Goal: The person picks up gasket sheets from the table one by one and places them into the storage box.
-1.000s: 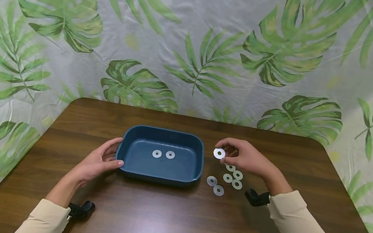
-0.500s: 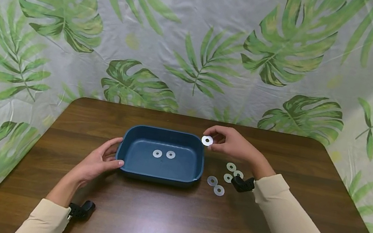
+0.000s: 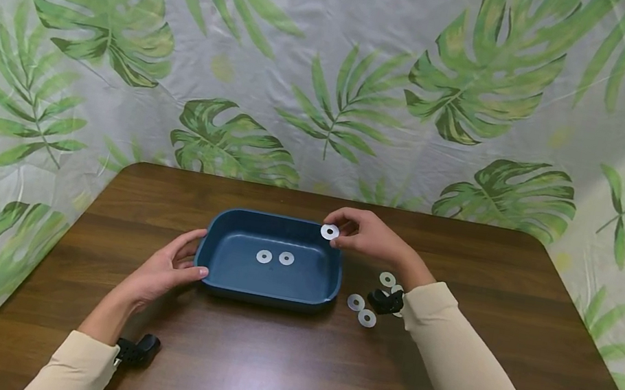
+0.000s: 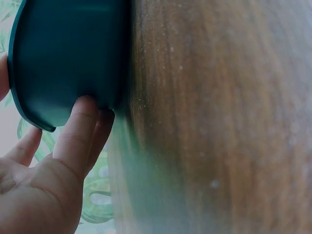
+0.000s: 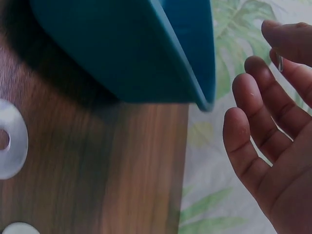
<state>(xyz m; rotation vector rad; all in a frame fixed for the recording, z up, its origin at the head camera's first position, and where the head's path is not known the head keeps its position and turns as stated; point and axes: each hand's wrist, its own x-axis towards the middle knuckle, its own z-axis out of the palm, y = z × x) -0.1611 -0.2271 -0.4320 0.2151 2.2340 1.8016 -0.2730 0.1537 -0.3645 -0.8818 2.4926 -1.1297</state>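
Note:
My right hand (image 3: 371, 235) pinches a flat metal washer (image 3: 322, 229) between thumb and fingertips, above the right back corner of a blue rectangular tray (image 3: 264, 290). In the right wrist view, the washer (image 5: 280, 62) appears as a thin edge by the thumb; the other fingers are spread and loosely bent. My left hand (image 3: 159, 272) holds the tray's left end, its thumb over the rim at the front corner. Fingers (image 4: 78, 129) press against the tray's outer wall in the left wrist view. Two washers, a left one (image 3: 259, 255) and a right one (image 3: 281, 257), lie apart on the tray floor.
Right of the tray, several loose washers lie on the brown wooden table (image 3: 257, 366), partly hidden by the black wrist camera (image 3: 384, 301). Nearest the tray are one washer (image 3: 351, 301) and another (image 3: 362, 317). A leaf-patterned cloth (image 3: 341, 102) hangs behind the table.
My right hand has moved left with the washer, from above the loose washers to over the tray's right back corner. My left hand and the tray have stayed put.

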